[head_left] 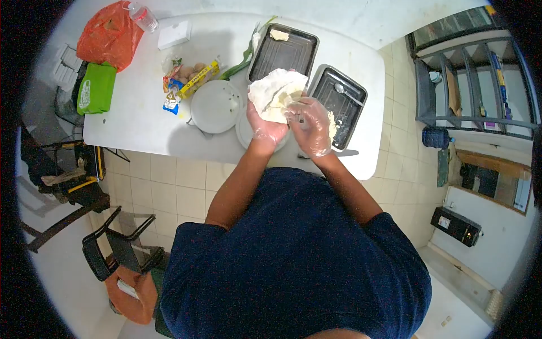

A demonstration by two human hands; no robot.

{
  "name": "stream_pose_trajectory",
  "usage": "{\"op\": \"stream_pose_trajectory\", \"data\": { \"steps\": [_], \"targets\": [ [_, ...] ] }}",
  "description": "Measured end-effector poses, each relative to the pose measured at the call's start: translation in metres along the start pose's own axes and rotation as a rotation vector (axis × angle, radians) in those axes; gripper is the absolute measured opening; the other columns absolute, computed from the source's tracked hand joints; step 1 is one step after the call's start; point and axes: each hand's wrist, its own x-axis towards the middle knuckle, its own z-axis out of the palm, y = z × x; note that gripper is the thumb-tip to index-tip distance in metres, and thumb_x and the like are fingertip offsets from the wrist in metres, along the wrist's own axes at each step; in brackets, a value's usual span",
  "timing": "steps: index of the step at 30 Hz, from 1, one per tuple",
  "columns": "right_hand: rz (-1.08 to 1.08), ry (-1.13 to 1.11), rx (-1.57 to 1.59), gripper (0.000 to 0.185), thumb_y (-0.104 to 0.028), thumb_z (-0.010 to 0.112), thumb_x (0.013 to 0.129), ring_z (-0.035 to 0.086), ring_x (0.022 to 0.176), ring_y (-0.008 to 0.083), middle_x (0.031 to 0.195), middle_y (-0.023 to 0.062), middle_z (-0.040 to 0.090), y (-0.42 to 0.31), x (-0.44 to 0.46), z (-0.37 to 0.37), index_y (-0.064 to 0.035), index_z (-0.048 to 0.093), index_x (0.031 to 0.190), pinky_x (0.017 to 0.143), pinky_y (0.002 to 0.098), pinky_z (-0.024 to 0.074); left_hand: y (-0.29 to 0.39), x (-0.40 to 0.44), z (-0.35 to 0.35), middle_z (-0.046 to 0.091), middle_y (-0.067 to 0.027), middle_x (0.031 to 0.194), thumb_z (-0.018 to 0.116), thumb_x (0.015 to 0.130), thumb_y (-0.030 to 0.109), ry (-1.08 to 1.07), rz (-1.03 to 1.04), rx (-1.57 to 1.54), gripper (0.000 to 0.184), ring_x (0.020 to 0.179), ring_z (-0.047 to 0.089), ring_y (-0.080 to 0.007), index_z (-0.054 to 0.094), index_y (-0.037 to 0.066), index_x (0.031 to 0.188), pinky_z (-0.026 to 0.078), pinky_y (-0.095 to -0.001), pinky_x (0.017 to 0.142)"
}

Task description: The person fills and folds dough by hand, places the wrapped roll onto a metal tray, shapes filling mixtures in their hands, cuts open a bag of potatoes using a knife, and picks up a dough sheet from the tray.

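A pale, flat sheet of dough (275, 93) with ragged edges lies across my left hand (267, 131), which wears a clear plastic glove and holds it from below. My right hand (311, 125), also in a clear glove, has its bent fingers closed at the sheet's right edge. Under my hands, a round white plate (244, 135) is partly hidden. To the right, a dark metal tray (353, 121) contains a spoon (341, 88) and pale crumbly food (332, 127). A second dark tray (285, 56) behind the dough holds a small pale piece (279, 35).
Left of my hands stand a white plate (216, 107), a yellow glove box (199, 79), a blue packet (171, 103) and green leeks (243, 62). A knife (344, 153) lies near the front edge. Farther left are red (110, 34) and green (97, 87) bags and a bottle (143, 17).
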Motion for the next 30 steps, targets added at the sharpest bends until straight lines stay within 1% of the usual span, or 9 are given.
{"op": "stream_pose_trajectory", "data": {
  "steps": [2, 8, 16, 19, 22, 23, 26, 27, 30],
  "targets": [
    [-0.031, -0.035, -0.07, 0.026, -0.001, 0.073, 0.074, 0.064, 0.102, 0.0346, 0.104, 0.0122, 0.068, -0.003, -0.002, -0.002, -0.0063, 0.073, 0.1, 0.087, 0.044, 0.051, 0.0, 0.0, -0.002, 0.049, -0.0199, 0.148, 0.039, 0.097, 0.048, 0.0, -0.005, -0.019, 0.066, 0.136, 0.046, -0.0396, 0.048, 0.002, 0.144, 0.034, -0.0576, 0.115],
    [-0.333, -0.256, -0.305, 0.035, -0.005, 0.066, 0.075, 0.06, 0.109, 0.0312, 0.114, 0.0083, 0.065, 0.005, -0.005, -0.014, -0.0104, 0.072, 0.109, 0.091, 0.0445, 0.0476, -0.002, -0.003, -0.006, 0.05, -0.0173, 0.147, 0.039, 0.095, 0.059, 0.04, 0.003, -0.037, 0.073, 0.134, 0.048, -0.0401, 0.05, 0.005, 0.143, 0.038, -0.0579, 0.112],
    [-0.335, -0.407, -0.416, 0.042, -0.006, 0.064, 0.074, 0.057, 0.12, 0.0323, 0.131, 0.0091, 0.062, -0.001, -0.007, -0.024, -0.0101, 0.07, 0.115, 0.097, 0.0438, 0.0458, 0.002, -0.005, -0.015, 0.049, -0.018, 0.149, 0.045, 0.094, 0.051, 0.018, 0.002, -0.065, 0.067, 0.135, 0.047, -0.0405, 0.048, 0.005, 0.144, 0.033, -0.059, 0.115],
    [-0.291, -0.387, -0.271, 0.046, -0.001, 0.063, 0.074, 0.059, 0.12, 0.0325, 0.129, 0.0101, 0.065, 0.004, -0.002, -0.027, -0.0093, 0.07, 0.118, 0.1, 0.0461, 0.0462, 0.001, -0.006, -0.013, 0.056, -0.0159, 0.141, 0.041, 0.095, 0.056, 0.069, 0.002, 0.038, 0.068, 0.128, 0.053, -0.039, 0.054, 0.006, 0.139, 0.039, -0.0554, 0.111],
    [-0.236, -0.309, -0.141, 0.045, 0.001, 0.063, 0.076, 0.06, 0.119, 0.0333, 0.128, 0.0107, 0.066, 0.007, 0.015, -0.032, -0.0092, 0.07, 0.12, 0.102, 0.0473, 0.0458, 0.004, -0.007, -0.029, 0.06, -0.0142, 0.137, 0.041, 0.096, 0.052, -0.045, -0.129, -0.11, 0.062, 0.125, 0.056, -0.035, 0.056, 0.007, 0.137, 0.041, -0.0519, 0.111],
    [-0.214, -0.283, -0.112, 0.045, 0.001, 0.064, 0.077, 0.06, 0.119, 0.0338, 0.128, 0.0109, 0.066, 0.006, 0.025, -0.035, -0.0092, 0.07, 0.12, 0.103, 0.0475, 0.0456, 0.005, -0.004, -0.037, 0.056, -0.0126, 0.142, 0.045, 0.095, 0.053, 0.004, -0.212, -0.221, 0.064, 0.129, 0.054, -0.0329, 0.051, 0.011, 0.143, 0.041, -0.0485, 0.112],
    [-0.272, -0.401, -0.088, 0.037, -0.004, 0.064, 0.083, 0.059, 0.121, 0.0332, 0.133, 0.0102, 0.063, -0.001, 0.068, -0.041, -0.0086, 0.069, 0.12, 0.104, 0.0449, 0.046, -0.001, -0.012, -0.028, 0.059, -0.013, 0.137, 0.037, 0.099, 0.054, -0.076, -0.329, -0.225, 0.063, 0.125, 0.057, -0.0334, 0.053, 0.008, 0.139, 0.042, -0.0529, 0.109],
    [-0.314, -0.474, -0.088, 0.04, -0.004, 0.065, 0.082, 0.057, 0.125, 0.0324, 0.136, 0.009, 0.061, -0.004, 0.083, -0.04, -0.0142, 0.071, 0.12, 0.106, 0.0444, 0.0447, -0.004, -0.012, -0.023, 0.055, -0.0138, 0.142, 0.037, 0.099, 0.055, -0.086, -0.362, -0.273, 0.065, 0.129, 0.054, -0.0348, 0.049, 0.009, 0.143, 0.041, -0.0579, 0.109],
    [-0.431, -0.685, -0.16, 0.046, -0.004, 0.071, 0.078, 0.053, 0.128, 0.0324, 0.141, 0.0046, 0.058, 0.009, 0.106, -0.023, -0.0199, 0.072, 0.121, 0.108, 0.0448, 0.0434, -0.007, -0.012, -0.025, 0.051, -0.0147, 0.146, 0.039, 0.099, 0.056, -0.062, -0.432, -0.193, 0.067, 0.132, 0.051, -0.0365, 0.046, 0.009, 0.146, 0.039, -0.0623, 0.11]
  ]
}}
